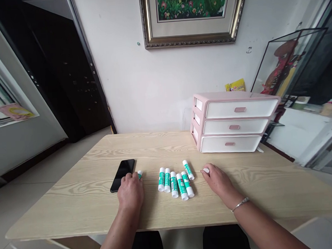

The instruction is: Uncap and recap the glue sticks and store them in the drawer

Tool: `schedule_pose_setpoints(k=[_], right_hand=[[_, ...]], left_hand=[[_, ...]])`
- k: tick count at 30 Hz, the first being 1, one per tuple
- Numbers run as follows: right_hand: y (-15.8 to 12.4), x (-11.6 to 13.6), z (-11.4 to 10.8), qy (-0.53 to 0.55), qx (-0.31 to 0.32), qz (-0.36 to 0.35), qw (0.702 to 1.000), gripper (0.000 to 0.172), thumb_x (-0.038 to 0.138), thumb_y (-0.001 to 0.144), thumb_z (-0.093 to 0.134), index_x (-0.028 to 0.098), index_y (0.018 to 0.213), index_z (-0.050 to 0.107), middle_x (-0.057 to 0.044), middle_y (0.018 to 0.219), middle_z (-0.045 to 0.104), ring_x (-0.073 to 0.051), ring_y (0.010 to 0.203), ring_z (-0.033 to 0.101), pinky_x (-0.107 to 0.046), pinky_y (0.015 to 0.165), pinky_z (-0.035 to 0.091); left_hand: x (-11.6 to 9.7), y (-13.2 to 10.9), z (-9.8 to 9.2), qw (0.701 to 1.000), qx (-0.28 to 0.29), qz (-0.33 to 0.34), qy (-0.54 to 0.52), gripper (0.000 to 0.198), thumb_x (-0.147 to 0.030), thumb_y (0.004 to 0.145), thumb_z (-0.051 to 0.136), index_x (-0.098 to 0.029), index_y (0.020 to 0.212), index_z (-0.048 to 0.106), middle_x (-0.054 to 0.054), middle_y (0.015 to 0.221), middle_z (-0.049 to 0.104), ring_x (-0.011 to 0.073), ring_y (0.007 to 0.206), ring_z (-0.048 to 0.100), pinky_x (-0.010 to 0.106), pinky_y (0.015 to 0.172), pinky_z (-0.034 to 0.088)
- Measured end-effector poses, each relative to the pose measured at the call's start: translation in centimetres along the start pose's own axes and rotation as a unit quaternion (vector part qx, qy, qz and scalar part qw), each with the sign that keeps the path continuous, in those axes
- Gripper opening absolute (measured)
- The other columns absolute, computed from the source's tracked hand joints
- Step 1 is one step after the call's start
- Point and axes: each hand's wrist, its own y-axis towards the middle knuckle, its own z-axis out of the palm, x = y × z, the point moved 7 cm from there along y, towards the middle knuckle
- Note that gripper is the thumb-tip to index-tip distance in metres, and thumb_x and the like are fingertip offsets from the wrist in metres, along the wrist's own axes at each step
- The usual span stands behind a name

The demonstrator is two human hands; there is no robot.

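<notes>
My left hand is closed around a glue stick, whose white and green end pokes out past the fingers beside the phone. On the right, my right hand rests on the table, its fingers closed on what looks like another glue stick; just a white end shows and the palm hides the rest. Between the hands lie several white and green glue sticks, side by side in an uneven row. One more glue stick lies tilted behind the row's right end, nearer my right hand.
A black phone lies on the wooden table, touching or nearly touching my left hand. At the back right stands a pink and white drawer unit with a yellow packet on top. A framed picture hangs on the wall behind.
</notes>
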Motion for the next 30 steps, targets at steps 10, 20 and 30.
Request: schedule_pose_setpoints(k=[10, 20, 30], right_hand=[[-0.4, 0.2, -0.3, 0.016, 0.002, 0.006, 1.000, 0.021, 0.033, 0.099, 0.053, 0.019, 0.110, 0.063, -0.010, 0.096, 0.074, -0.025, 0.089, 0.069, -0.032, 0.076, 0.044], [-1.1, 0.7, -1.5, 0.066, 0.017, 0.062, 0.996, 0.037, 0.033, 0.101, 0.041, 0.015, 0.126, 0.061, -0.012, 0.104, 0.075, -0.026, 0.097, 0.072, -0.034, 0.083, 0.050], [-1.0, -0.7, -1.2, 0.143, -0.011, 0.084, 0.986, 0.036, 0.036, 0.099, 0.041, 0.017, 0.120, 0.064, -0.012, 0.110, 0.076, -0.026, 0.101, 0.072, -0.035, 0.089, 0.052]], left_hand=[[0.6, 0.0, 0.6, 0.998, -0.038, 0.009, -0.047, 0.040, -0.036, 0.103, 0.045, -0.015, 0.129, 0.066, 0.018, 0.121, 0.065, 0.0352, 0.116, 0.057, 0.043, 0.100, 0.045], [-6.8, -1.0, 2.2, 0.980, 0.057, 0.095, -0.163, 0.039, -0.039, 0.101, 0.050, -0.018, 0.130, 0.065, 0.013, 0.123, 0.071, 0.0267, 0.110, 0.068, 0.032, 0.090, 0.047], [-6.6, -0.3, 2.3, 0.979, 0.111, 0.076, -0.151, 0.025, -0.025, 0.097, 0.051, -0.012, 0.109, 0.069, 0.020, 0.116, 0.072, 0.0329, 0.110, 0.069, 0.038, 0.090, 0.048]])
